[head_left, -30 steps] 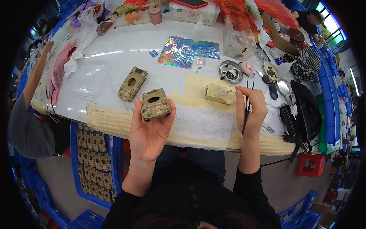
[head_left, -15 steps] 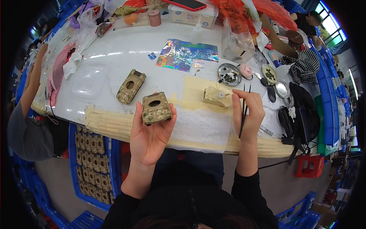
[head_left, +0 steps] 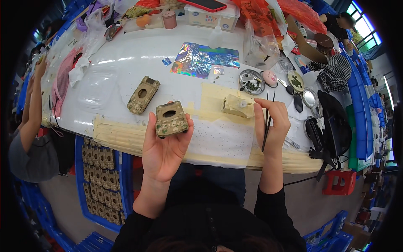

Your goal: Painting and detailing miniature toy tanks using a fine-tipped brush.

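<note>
Some lettering: white box, red bag | hands hold camouflage hull, tweezers

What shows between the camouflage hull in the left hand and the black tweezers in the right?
In the head view, between the hull and the tweezers lie yellow tape, a tan block and, nearer the person, a speckled white sheet.

Printed lettering on a plastic box, dark characters on an orange-red bag
</note>
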`<control>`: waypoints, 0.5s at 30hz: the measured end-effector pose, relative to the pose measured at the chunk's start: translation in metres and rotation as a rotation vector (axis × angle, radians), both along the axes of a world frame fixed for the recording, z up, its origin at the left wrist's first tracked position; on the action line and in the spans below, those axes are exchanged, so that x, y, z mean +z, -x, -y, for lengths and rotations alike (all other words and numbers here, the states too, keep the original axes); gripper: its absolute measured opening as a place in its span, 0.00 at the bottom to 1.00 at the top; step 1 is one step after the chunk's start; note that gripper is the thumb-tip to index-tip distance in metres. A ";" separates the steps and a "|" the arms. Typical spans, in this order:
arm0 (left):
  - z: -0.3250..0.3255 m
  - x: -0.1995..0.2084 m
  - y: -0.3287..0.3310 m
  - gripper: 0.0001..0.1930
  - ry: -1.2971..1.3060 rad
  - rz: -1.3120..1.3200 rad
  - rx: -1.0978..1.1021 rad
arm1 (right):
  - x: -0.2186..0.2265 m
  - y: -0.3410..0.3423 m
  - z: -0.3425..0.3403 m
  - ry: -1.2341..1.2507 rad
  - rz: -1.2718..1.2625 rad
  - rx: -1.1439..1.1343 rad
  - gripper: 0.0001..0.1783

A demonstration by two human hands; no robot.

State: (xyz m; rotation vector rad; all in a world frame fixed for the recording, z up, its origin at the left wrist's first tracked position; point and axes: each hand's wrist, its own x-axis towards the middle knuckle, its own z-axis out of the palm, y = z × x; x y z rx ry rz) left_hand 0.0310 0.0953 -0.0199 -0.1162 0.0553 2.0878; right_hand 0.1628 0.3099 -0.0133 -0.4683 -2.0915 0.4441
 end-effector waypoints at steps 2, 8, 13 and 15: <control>0.000 0.000 0.000 0.26 0.002 0.005 -0.001 | 0.000 0.000 0.000 -0.003 -0.004 0.001 0.05; -0.001 0.003 -0.001 0.25 0.032 0.022 0.018 | 0.000 0.001 0.000 -0.005 -0.012 0.003 0.06; 0.000 0.001 -0.002 0.25 0.032 0.000 0.001 | 0.001 -0.001 0.001 0.009 0.014 -0.008 0.06; 0.000 0.002 -0.002 0.25 0.027 0.002 -0.008 | 0.000 0.000 0.001 0.007 0.005 -0.002 0.06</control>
